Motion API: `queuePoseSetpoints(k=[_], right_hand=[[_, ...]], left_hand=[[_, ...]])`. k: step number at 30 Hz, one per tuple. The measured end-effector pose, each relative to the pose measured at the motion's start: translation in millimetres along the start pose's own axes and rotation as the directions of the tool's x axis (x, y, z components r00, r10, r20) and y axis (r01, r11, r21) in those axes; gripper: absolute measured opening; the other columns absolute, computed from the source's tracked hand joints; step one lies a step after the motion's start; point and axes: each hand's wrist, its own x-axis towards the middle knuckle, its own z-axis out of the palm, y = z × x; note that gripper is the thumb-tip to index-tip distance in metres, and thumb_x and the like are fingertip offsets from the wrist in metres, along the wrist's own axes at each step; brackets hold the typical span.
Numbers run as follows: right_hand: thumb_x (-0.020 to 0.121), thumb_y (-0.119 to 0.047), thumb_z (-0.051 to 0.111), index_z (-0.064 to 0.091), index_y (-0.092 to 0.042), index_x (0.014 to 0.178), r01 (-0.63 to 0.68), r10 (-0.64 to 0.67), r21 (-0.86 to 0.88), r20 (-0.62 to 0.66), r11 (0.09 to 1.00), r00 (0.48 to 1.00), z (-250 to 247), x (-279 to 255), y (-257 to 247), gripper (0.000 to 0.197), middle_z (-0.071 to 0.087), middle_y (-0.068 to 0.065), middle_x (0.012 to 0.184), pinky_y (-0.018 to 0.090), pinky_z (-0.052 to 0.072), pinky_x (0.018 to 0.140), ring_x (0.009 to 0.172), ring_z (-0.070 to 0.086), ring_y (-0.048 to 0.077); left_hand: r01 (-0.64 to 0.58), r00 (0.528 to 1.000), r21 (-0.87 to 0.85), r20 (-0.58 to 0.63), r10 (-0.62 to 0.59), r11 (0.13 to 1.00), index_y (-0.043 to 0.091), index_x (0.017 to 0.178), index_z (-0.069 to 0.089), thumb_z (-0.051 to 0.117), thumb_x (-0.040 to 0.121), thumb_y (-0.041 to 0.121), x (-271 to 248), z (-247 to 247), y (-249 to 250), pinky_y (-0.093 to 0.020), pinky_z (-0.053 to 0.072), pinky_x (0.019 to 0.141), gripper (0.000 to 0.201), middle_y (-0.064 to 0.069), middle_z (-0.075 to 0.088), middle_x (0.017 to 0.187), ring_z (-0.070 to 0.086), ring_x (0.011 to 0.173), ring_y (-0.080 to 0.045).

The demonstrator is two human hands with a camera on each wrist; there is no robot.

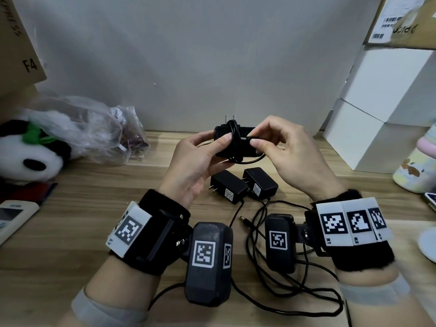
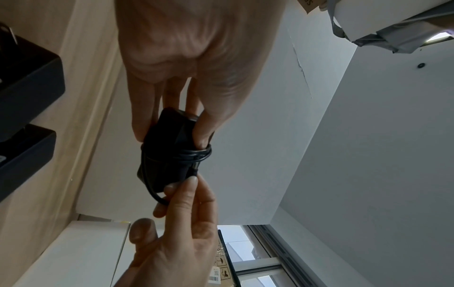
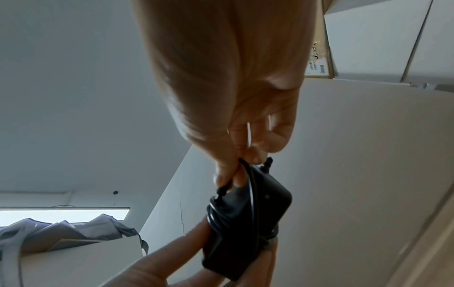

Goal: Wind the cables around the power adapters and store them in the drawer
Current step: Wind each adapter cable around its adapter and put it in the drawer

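Note:
A black power adapter (image 1: 245, 134) with its cable wound round the middle is held above the wooden table, prongs up. My left hand (image 1: 200, 159) grips its left end, thumb on the coils (image 2: 196, 155). My right hand (image 1: 280, 147) pinches the cable's plug end (image 3: 222, 191) against the adapter (image 3: 245, 223) between thumb and forefinger. Two more black adapters (image 1: 227, 188) (image 1: 260, 182) lie on the table below, their cables (image 1: 278, 286) loose and tangled toward me. No drawer is in view.
A panda plush (image 1: 30, 152) and a crumpled plastic bag (image 1: 94, 131) lie at the left. White boxes (image 1: 377, 109) stand stacked at the right, with a patterned cup (image 1: 415, 171) near them. A white remote control (image 1: 14, 215) lies at the left edge.

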Motion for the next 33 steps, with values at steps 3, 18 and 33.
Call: queuePoseSetpoints(k=[3,18,33], right_hand=[[0.086,-0.012,0.064,0.065,-0.019,0.086,0.004,-0.004,-0.004,0.010,1.000,1.000,1.9,0.4,-0.1,0.007,0.063,-0.011,0.067,0.027,0.045,0.067,0.067,0.059,0.012],[0.086,-0.012,0.064,0.068,-0.025,0.084,-0.008,0.009,0.068,-0.012,0.998,1.000,-3.8,2.3,7.3,0.013,0.064,-0.007,0.069,0.039,0.049,0.066,0.071,0.060,0.028],[0.083,-0.012,0.067,0.070,-0.015,0.083,0.052,-0.053,-0.027,-0.024,0.998,0.998,-0.9,-0.7,6.5,0.004,0.062,-0.014,0.067,0.028,0.051,0.055,0.062,0.055,0.003]], left_hand=[[-0.029,0.999,0.055,0.026,0.028,0.998,0.002,0.114,0.063,0.062,0.087,0.008,-0.6,0.3,0.6,-0.039,0.059,0.077,0.027,-0.011,0.069,0.094,0.069,0.083,-0.025],[-0.150,0.981,0.174,0.151,0.124,0.973,0.007,0.111,0.063,0.059,0.088,-0.001,-5.4,1.6,-0.4,-0.036,0.059,0.077,0.024,-0.009,0.068,0.099,0.068,0.089,-0.023],[-0.072,0.982,0.174,0.187,0.038,0.982,0.006,0.110,0.063,0.064,0.084,0.001,-3.3,-4.6,-1.9,-0.038,0.058,0.079,0.026,-0.014,0.067,0.104,0.067,0.096,-0.026]])
